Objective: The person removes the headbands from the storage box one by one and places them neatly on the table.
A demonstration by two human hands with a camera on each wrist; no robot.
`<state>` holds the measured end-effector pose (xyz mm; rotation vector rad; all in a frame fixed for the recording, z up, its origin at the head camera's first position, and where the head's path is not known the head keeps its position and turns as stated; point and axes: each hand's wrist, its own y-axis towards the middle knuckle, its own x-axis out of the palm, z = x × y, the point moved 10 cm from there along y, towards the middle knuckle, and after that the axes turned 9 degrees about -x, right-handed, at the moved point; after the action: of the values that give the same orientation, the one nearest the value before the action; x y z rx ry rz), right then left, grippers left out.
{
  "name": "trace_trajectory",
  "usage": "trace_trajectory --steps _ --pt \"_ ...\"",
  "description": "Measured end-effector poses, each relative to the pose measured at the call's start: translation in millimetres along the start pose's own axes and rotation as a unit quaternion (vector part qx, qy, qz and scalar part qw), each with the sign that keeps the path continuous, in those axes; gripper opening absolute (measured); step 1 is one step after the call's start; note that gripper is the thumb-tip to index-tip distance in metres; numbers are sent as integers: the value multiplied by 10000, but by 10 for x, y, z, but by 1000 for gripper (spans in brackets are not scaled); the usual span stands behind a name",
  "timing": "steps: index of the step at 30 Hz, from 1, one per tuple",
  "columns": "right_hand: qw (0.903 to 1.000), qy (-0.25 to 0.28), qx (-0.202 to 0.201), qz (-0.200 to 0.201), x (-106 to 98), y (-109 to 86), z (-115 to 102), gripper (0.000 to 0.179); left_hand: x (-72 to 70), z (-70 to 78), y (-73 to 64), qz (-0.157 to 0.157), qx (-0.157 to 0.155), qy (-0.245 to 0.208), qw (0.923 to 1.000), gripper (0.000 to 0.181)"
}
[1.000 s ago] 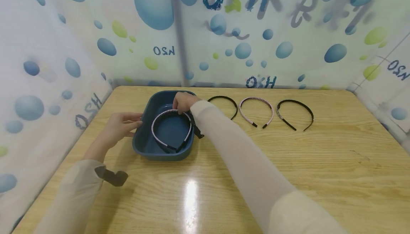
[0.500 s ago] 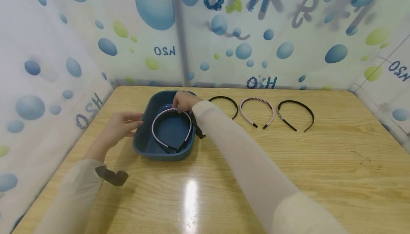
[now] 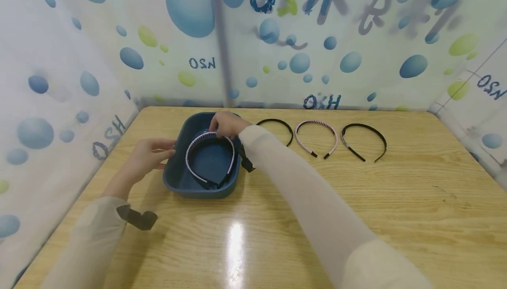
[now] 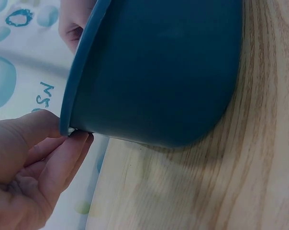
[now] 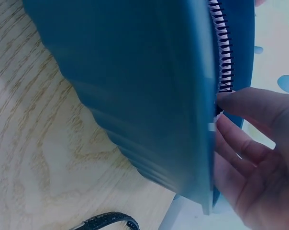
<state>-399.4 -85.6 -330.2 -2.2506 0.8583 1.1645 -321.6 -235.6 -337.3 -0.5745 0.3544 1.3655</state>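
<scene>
A blue plastic basin (image 3: 206, 195) stands at the left of the wooden table. My left hand (image 3: 148, 159) is at its left side, and in the left wrist view the thumb and fingers (image 4: 68, 153) pinch the rim. Inside the basin is a pale pink headband with dark wrapping (image 3: 187, 159), its tips toward the near side. My right hand (image 3: 227, 125) reaches over the far right of the basin and pinches the headband's arched top. In the right wrist view, thumb and fingers meet on the ribbed headband (image 5: 224, 57); part of it is hidden behind the basin wall.
Right of the basin lie a black headband (image 3: 276, 120), partly hidden by my right sleeve, a pink and black one (image 3: 315, 122), and a black one with a shiny side (image 3: 364, 125). Patterned curtains (image 3: 253, 51) close off the back and sides of the table (image 3: 396, 218).
My right hand and the pinched headband have shifted slightly left and toward the far side within the basin. The left hand keeps its place on the rim.
</scene>
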Motion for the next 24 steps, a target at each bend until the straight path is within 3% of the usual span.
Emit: trace_trajectory --steps 24 --pt "9982 139 -585 -40 -148 -112 -236 28 13 12 -17 -58 -22 43 10000 43"
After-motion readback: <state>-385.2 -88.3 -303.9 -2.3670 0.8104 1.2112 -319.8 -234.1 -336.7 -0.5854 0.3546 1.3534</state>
